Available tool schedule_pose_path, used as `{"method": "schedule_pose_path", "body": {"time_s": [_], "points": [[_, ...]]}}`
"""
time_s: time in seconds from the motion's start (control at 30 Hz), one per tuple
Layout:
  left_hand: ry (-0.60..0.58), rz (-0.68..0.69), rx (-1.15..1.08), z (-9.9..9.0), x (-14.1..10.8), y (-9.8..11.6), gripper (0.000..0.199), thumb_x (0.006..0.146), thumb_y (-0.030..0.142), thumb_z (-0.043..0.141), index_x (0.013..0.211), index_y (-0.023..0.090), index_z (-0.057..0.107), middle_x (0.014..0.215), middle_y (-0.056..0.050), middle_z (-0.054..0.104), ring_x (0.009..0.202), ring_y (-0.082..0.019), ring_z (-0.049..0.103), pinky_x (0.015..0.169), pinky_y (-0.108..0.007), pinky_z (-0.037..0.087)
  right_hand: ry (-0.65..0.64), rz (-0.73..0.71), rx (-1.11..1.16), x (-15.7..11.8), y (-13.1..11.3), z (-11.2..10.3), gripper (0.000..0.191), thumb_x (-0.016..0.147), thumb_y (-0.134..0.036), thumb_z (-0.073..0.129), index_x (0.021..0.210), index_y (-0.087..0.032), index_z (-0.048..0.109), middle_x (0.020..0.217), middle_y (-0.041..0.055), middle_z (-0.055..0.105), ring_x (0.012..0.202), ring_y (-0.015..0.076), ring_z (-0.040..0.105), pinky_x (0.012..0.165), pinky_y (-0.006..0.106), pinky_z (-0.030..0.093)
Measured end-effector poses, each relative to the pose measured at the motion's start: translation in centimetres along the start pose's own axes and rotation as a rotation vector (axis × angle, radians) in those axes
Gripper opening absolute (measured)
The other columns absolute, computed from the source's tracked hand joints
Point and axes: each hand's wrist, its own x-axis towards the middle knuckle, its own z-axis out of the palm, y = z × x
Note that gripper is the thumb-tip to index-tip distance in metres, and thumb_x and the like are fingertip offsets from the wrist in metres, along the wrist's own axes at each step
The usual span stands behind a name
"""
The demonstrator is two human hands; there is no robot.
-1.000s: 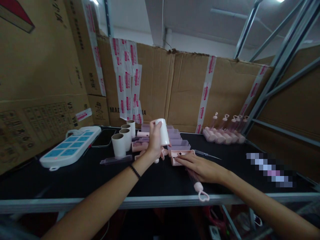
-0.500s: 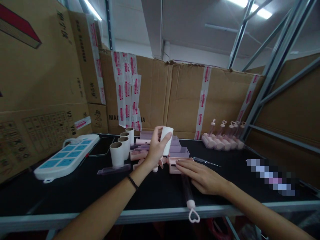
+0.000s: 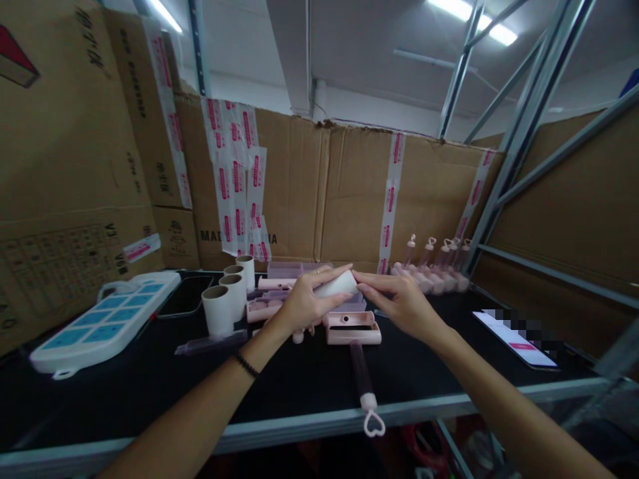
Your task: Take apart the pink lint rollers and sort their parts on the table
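My left hand (image 3: 312,293) is wrapped round a white paper roll (image 3: 335,286), tilted above the table. At the roll's right end, the bent fingers and thumb of my right hand (image 3: 394,296) press together on its edge; the exact pinch point is partly hidden. Below them lies an opened pink case (image 3: 353,337) with a slot in it. From its front extends a dark translucent handle (image 3: 361,369), ending in a pink heart-shaped loop (image 3: 374,423) past the table edge. Several white rolls with cardboard cores (image 3: 218,313) stand upright left of my hands.
Purple translucent covers (image 3: 284,269) and pink parts (image 3: 264,309) lie behind my left hand. A white power strip (image 3: 104,326) and a dark phone (image 3: 186,296) are left. Several pink heart-topped rollers (image 3: 434,276) stand back right, a lit phone (image 3: 516,342) nearer. Cardboard walls (image 3: 294,193) enclose the table.
My right hand has left the pink case and risen to the end of the roll. The roll has tipped from upright to nearly lying. The view has shifted slightly right.
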Motion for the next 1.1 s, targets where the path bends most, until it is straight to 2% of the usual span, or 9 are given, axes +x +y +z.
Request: {"method": "schedule_pose_path", "body": {"time_s": [0.17, 0.27, 0.43, 0.6, 0.7, 0.8, 0.87, 0.97, 1.1], "points": [[-0.015, -0.013, 0.054, 0.1, -0.1, 0.3, 0.052, 0.085, 0.035, 0.075, 0.135, 0.021, 0.068, 0.101, -0.007, 0.07, 0.091, -0.023, 0.064, 0.085, -0.034, 0.049, -0.047, 0.023, -0.01, -0.2, -0.2, -0.7, 0.032, 0.098, -0.033, 0.06, 0.126, -0.026, 0.073, 0.129, 0.0031, 0.072, 0.116, 0.0269, 0.071, 0.104, 0.045, 0.056], [-0.034, 0.007, 0.057, 0.1, -0.2, 0.2, 0.052, 0.084, 0.035, 0.076, 0.134, 0.023, 0.068, 0.096, -0.005, 0.07, 0.087, -0.021, 0.064, 0.08, -0.032, 0.05, -0.107, 0.019, -0.041, 0.0, -0.1, -1.2, 0.033, 0.097, -0.033, 0.06, 0.126, -0.027, 0.073, 0.125, 0.0031, 0.075, 0.11, 0.0274, 0.073, 0.1, 0.044, 0.057], [-0.138, 0.023, 0.059, 0.3, -0.3, -0.1, 0.052, 0.081, 0.03, 0.078, 0.131, 0.024, 0.07, 0.097, -0.006, 0.073, 0.082, -0.021, 0.067, 0.077, -0.032, 0.052, -0.282, -0.003, -0.109, 0.1, 0.5, -1.7, 0.033, 0.097, -0.036, 0.058, 0.123, -0.025, 0.075, 0.104, 0.0037, 0.08, 0.104, 0.0277, 0.074, 0.093, 0.04, 0.058], [-0.16, 0.031, 0.061, 0.6, -0.2, -0.5, 0.052, 0.08, 0.025, 0.077, 0.131, 0.025, 0.07, 0.101, -0.007, 0.077, 0.087, -0.023, 0.07, 0.078, -0.033, 0.054, -0.291, 0.064, -0.071, -0.5, 0.6, -1.3, 0.03, 0.093, -0.03, 0.057, 0.116, -0.022, 0.075, 0.094, 0.0023, 0.079, 0.088, 0.023, 0.075, 0.082, 0.034, 0.06], [-0.159, 0.038, 0.068, 0.6, -0.2, -1.1, 0.053, 0.08, 0.027, 0.077, 0.132, 0.024, 0.069, 0.102, -0.007, 0.078, 0.086, -0.023, 0.071, 0.077, -0.033, 0.054, -0.242, 0.077, -0.009, -0.9, 0.7, -0.7, 0.038, 0.091, -0.025, 0.056, 0.126, -0.02, 0.07, 0.098, 0.0029, 0.078, 0.089, 0.0215, 0.074, 0.084, 0.033, 0.059], [-0.155, 0.032, 0.068, 0.5, -0.2, -1.7, 0.056, 0.084, 0.031, 0.075, 0.139, 0.026, 0.064, 0.115, -0.008, 0.077, 0.093, -0.024, 0.072, 0.083, -0.035, 0.055, -0.096, 0.101, -0.032, -1.3, 0.7, 0.5, 0.04, 0.092, -0.025, 0.054, 0.13, -0.018, 0.066, 0.101, 0.0052, 0.078, 0.087, 0.0212, 0.073, 0.081, 0.032, 0.058], [-0.135, 0.02, 0.048, 0.5, -0.2, -1.9, 0.059, 0.086, 0.032, 0.074, 0.143, 0.028, 0.06, 0.127, -0.009, 0.074, 0.103, -0.026, 0.071, 0.091, -0.039, 0.054, 0.056, 0.147, -0.08, -1.3, 0.6, 1.7, 0.038, 0.095, -0.026, 0.05, 0.129, -0.019, 0.066, 0.1, 0.0065, 0.078, 0.082, 0.0211, 0.073, 0.077, 0.031, 0.056], [-0.098, 0.019, 0.003, 0.8, -0.2, -2.0, 0.06, 0.085, 0.029, 0.074, 0.143, 0.028, 0.059, 0.134, -0.01, 0.07, 0.116, -0.029, 0.068, 0.104, -0.045, 0.05, 0.254, 0.204, -0.144, -1.0, 0.3, 3.7, 0.034, 0.097, -0.025, 0.043, 0.121, -0.019, 0.066, 0.094, 0.007, 0.076, 0.078, 0.0216, 0.072, 0.074, 0.031, 0.054], [-0.092, -0.016, -0.079, 1.1, -0.1, -1.6, 0.056, 0.086, 0.027, 0.071, 0.141, 0.025, 0.061, 0.139, -0.01, 0.067, 0.129, -0.03, 0.061, 0.113, -0.048, 0.042, 0.394, 0.22, -0.11, 0.3, 0.6, 5.4, 0.025, 0.099, -0.031, 0.042, 0.106, -0.019, 0.063, 0.091, 0.0082, 0.073, 0.079, 0.0215, 0.069, 0.074, 0.032, 0.053]]}}
